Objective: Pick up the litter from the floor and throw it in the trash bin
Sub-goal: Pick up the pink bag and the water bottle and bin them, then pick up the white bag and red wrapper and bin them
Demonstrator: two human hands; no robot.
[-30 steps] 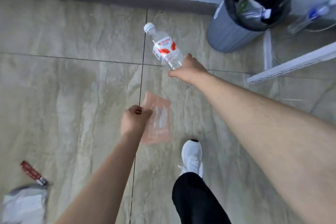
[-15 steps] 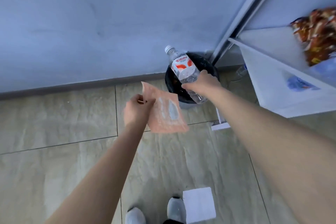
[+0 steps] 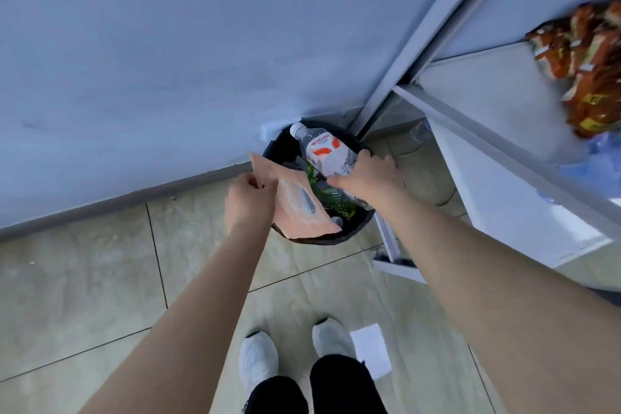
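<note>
A round trash bin point(image 3: 327, 240) with a black liner stands against the wall, with some green and clear litter inside. My right hand point(image 3: 368, 176) grips a clear plastic water bottle point(image 3: 324, 151) with a red and white label, held tilted over the bin's opening, cap pointing up and left. My left hand point(image 3: 248, 202) pinches the top corner of a flat pink wrapper point(image 3: 299, 205), which hangs over the bin's left and front rim. Both hands are right above the bin.
A white shelf unit point(image 3: 504, 158) stands to the right, holding orange snack packets point(image 3: 591, 67). Its metal foot point(image 3: 391, 252) reaches the floor beside the bin. A white paper sheet point(image 3: 371, 349) lies on the tiles by my right shoe. A blue-grey wall is straight ahead.
I have stepped closer to the bin. Both hands moved forward, so the bottle and the pink wrapper now hang over the bin's opening instead of in front of it.
</note>
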